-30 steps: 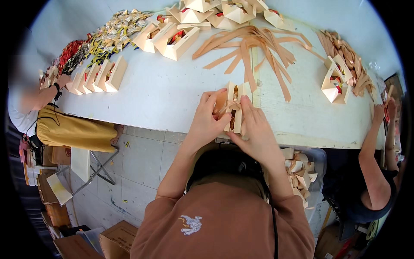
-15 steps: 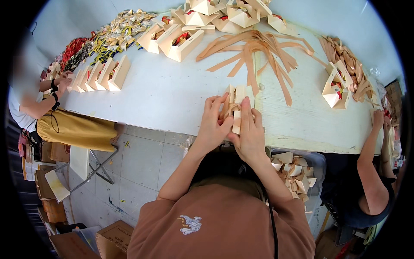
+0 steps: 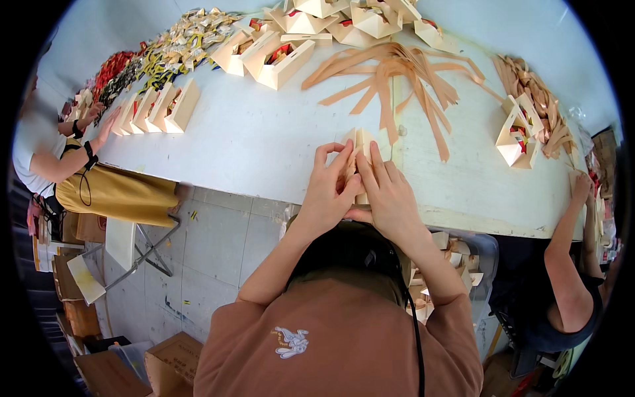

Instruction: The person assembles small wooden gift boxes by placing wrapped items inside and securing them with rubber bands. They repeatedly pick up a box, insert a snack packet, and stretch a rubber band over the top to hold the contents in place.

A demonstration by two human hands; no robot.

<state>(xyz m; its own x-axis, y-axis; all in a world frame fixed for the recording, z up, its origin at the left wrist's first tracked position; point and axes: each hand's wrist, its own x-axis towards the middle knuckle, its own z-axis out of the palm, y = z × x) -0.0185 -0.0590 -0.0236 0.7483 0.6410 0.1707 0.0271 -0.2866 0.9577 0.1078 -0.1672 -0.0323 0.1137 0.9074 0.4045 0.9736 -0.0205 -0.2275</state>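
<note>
Pale box: right at the heart of the action, near the close edge of the surface, clasped between both hands and largely covered by them; resting or lifted, cannot tell!
Long axis: running 12 to 6 o'clock, with the bare end pointing to 12, away from the body, and the near end tucked beneath thumbs and fingers.
Left hand: in from 8 o'clock, curled, pinching with thumb and bent forefinger along the left flank and, seemingly, at a tan strip.
Right hand: in from 4 o'clock, fingers slightly parted over top and right flank, thumb folded in toward the 6 o'clock end.
Reason for the grip: squeezed from both flanks, probably to keep the folded card steady; turned end-on, likely to give each side an equal reach.
Ribbons: fanned out around 12 to 1 o'clock, trailing loose ends boxward, perhaps for easy picking!
Open boxes: massed from 10 to 12 o'clock, gaping, showing coloured packets inside.
Lone open box: between 2 and 3 o'clock, just beside a ribbon bundle.
Plastic bin: between 4 and 5 o'clock, below the edge, holding small pale boxes, presumably kept close for a short reach.
</note>
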